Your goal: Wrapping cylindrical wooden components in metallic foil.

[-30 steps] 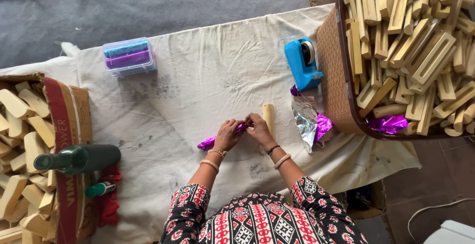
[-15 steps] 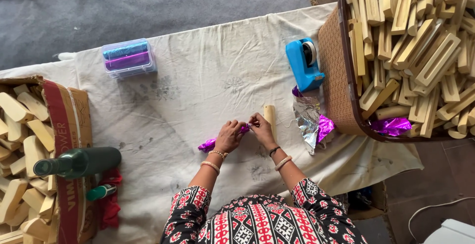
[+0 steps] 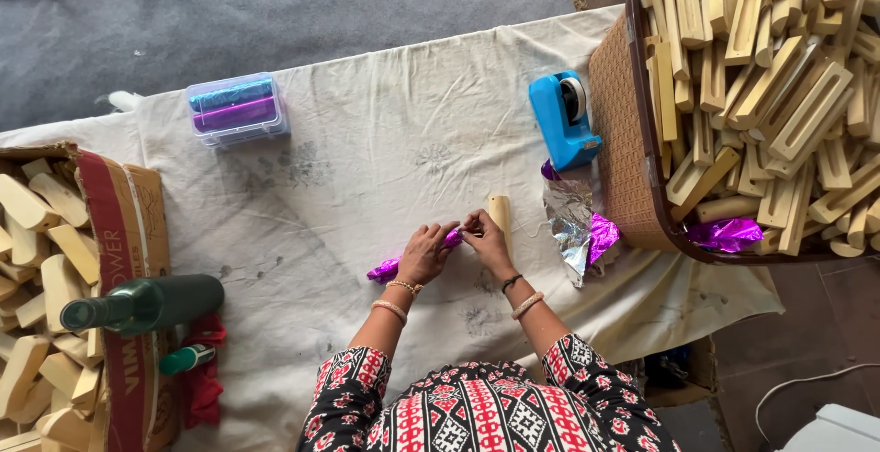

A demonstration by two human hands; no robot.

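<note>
Pinching a purple foil-wrapped piece (image 3: 390, 269) on the white cloth (image 3: 367, 159), the left hand (image 3: 423, 255) covers its middle while the right hand (image 3: 484, 237) closes narrow fingertips on its upper end. The long axis runs from lower left up to the right, both hands on it, the left lower. A bare wooden stick (image 3: 500, 214) lies just beside the right hand. What's under the palms is hidden, and the join between foil and stick can't be made out.
</note>
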